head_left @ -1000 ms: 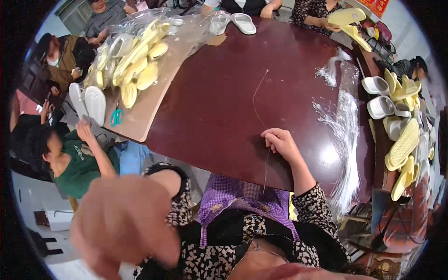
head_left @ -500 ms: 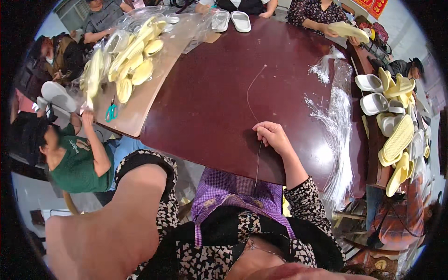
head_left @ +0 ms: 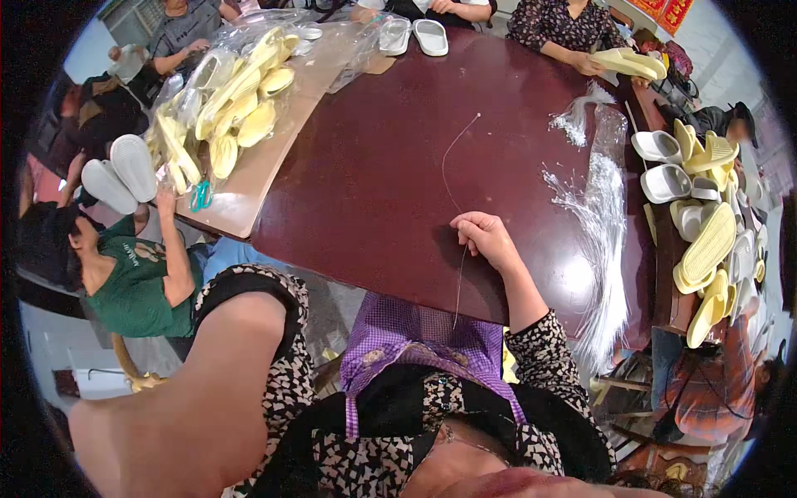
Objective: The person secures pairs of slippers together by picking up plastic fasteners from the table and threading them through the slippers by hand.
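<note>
Since the earlier frames the left arm (head_left: 207, 390) has dropped lower and further left, its hand now out of view past the lower left edge, so its grip cannot be told. The right hand (head_left: 486, 239) has stayed at the near edge of the table (head_left: 374, 166), fingers curled shut around a thin pale string (head_left: 452, 166). The string runs far across the glossy dark-red tabletop in a loose curve and also hangs down off the near edge. A heap of clear shiny plastic strips (head_left: 602, 224) lies to the right. Yellow foam slippers (head_left: 237, 108) in clear bags sit far left.
</note>
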Tool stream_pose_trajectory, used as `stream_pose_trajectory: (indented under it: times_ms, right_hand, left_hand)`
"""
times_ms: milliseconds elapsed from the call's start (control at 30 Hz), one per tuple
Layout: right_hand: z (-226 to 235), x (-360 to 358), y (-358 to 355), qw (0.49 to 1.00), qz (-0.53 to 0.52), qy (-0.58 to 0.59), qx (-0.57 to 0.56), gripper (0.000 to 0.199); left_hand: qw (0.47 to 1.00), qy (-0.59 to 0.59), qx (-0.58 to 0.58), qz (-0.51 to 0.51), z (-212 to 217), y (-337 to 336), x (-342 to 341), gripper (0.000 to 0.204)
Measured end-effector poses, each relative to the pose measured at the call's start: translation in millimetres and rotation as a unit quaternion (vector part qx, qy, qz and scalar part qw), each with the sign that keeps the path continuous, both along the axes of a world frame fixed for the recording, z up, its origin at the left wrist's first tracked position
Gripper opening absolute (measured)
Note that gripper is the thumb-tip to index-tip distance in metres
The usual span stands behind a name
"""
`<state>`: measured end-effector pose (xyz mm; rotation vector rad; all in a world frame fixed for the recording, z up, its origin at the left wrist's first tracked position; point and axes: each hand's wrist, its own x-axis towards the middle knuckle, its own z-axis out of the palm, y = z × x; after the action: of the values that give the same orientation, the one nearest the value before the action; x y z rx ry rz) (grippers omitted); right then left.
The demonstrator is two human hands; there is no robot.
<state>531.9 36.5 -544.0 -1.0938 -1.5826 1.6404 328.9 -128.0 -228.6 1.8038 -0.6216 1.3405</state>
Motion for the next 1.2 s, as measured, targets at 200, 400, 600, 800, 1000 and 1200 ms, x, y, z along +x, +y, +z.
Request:
stream_pose_trajectory:
  times_ms: [200,400,600,800,1000,1200]
  right_hand:
    - [-3.4,1.0,3.6,1.0,0.007,0.004,-0.01,0.018]
    - [4.3,-11.6,-5.7,0.999,0.03,0.015,0.004,0.017]
    - [2.0,2.9,-0.9,1.0,-0.001,-0.012,0.019,0.017]
    - [5.4,-7.1,9.1,1.0,-0.008,-0.009,0.009,0.017]
    - [2.5,-1.0,-5.4,1.0,-0.014,-0.002,0.009,0.016]
    - [2.3,-5.5,-12.0,1.0,-0.011,-0.011,-0.022,0.015]
  left_hand:
    - [0.967,-0.237,0.092,0.021,-11.4,-12.3,-35.6,0.01]
    - [0.896,-0.388,0.191,0.105,-14.5,-45.9,-60.1,0.021]
    - [0.928,0.014,-0.275,0.252,-33.9,27.2,-44.5,0.069]
    - [0.905,-0.003,-0.265,0.332,-51.0,29.2,-53.4,0.067]
    - [0.899,-0.013,-0.21,0.384,-56.3,43.3,-54.9,0.064]
    - [0.881,-0.026,-0.158,0.446,-57.9,51.8,-65.5,0.062]
